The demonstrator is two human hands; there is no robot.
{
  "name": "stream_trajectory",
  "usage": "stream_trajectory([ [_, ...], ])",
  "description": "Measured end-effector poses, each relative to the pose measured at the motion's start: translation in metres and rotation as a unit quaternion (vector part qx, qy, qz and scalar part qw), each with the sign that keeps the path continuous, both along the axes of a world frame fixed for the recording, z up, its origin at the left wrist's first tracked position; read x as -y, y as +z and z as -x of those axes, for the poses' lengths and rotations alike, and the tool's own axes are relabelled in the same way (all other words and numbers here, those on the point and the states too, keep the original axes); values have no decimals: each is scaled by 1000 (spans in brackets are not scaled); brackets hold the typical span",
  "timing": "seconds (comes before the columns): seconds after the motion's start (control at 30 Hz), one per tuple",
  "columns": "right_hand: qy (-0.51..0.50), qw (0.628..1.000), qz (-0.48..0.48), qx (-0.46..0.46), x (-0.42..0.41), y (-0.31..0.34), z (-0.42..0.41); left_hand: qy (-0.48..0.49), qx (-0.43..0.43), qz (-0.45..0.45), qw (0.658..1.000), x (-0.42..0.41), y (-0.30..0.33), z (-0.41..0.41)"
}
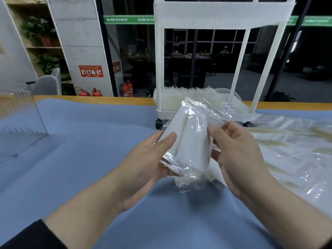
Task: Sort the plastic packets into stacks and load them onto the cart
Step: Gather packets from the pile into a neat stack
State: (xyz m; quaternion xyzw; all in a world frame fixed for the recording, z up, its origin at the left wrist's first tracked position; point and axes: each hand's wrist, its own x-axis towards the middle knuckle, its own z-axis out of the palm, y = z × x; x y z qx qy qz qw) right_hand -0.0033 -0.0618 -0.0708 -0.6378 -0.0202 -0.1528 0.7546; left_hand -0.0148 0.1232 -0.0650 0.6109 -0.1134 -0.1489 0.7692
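Held above the blue table (89, 159) before the white cart (201, 112): plastic packets (190, 139), pinched between left hand (143, 164) and right hand (239, 153), each grip curled round an edge.

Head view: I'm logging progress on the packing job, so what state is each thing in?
Held packets: lifted off the table, gripped by both hands.
Left hand: grips the packets.
Right hand: pinches their right edge.
Cart: bottom tray partly loaded.
Loose packets: spread unsorted at right.
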Motion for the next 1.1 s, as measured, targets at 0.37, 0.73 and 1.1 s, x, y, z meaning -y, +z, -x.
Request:
stream_trajectory([
  [0.37, 75, 984, 144, 72, 14, 10, 1, 37, 189, -291, 937, -25, 15, -1],
  [0.73, 172, 848, 497, 64, 24, 18, 23, -8, 238, -413, 879, -34, 11, 4],
  [1.1, 155, 809, 564, 69, 32, 25, 27, 114, 240, -293, 918, -12, -7, 3],
])
